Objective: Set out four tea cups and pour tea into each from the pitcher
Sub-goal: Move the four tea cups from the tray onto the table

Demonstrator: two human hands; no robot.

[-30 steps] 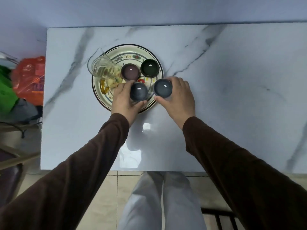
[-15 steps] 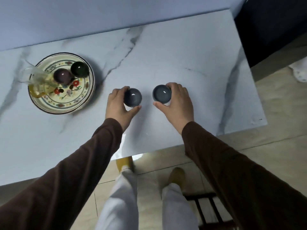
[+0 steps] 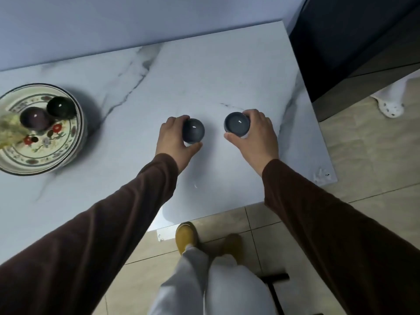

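Observation:
My left hand (image 3: 173,138) grips a dark grey tea cup (image 3: 193,130) on the white marble table (image 3: 204,71). My right hand (image 3: 258,135) grips a blue-grey tea cup (image 3: 236,124) a short gap to its right. Whether the two cups touch the table I cannot tell. At far left, a flowered plate (image 3: 56,153) carries a purple-brown cup (image 3: 34,118) and a dark green cup (image 3: 59,107). The glass pitcher (image 3: 9,130) with yellowish tea stands on the plate's left side, blurred and cut by the frame edge.
The table's right edge (image 3: 318,123) lies close to my right hand, with a dark cabinet (image 3: 354,42) beyond it. The front edge is just below my wrists. Tiled floor, my legs and yellow shoes (image 3: 186,235) show underneath.
Both hands carried their cups off the plate and to the right over the bare table. The view swung right, so the plate now sits at far left.

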